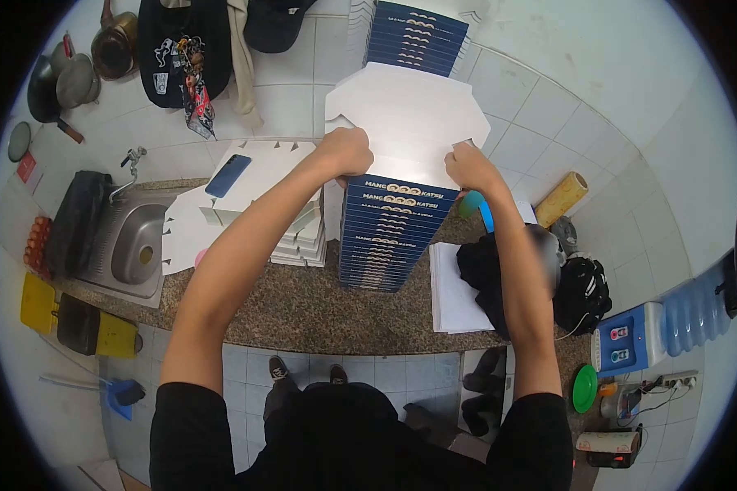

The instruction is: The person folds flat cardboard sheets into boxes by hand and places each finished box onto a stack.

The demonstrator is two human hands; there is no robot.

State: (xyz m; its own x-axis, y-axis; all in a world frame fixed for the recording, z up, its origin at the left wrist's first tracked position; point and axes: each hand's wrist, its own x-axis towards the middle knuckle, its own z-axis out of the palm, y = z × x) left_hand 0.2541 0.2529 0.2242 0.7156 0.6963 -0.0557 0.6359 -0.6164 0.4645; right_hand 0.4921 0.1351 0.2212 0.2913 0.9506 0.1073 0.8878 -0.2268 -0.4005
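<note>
A tall stack of dark blue printed cardboard boxes (393,237) stands on the counter in front of me. On its top is a cardboard box (409,123) with its white inside showing and its lid flap raised towards the back. My left hand (345,153) is closed on the left front corner of this box. At the right front corner my right hand (472,168) is closed on its edge. The fingertips of both hands are partly hidden by the cardboard. Another stack of blue boxes (416,39) rises behind.
Left of the stack, a blue phone (228,176) lies on flat white cardboard sheets (266,172). Farther left is a steel sink (139,245). White sheets (450,299) and a black bag (581,295) lie to the right. A water dispenser (629,337) stands at the far right.
</note>
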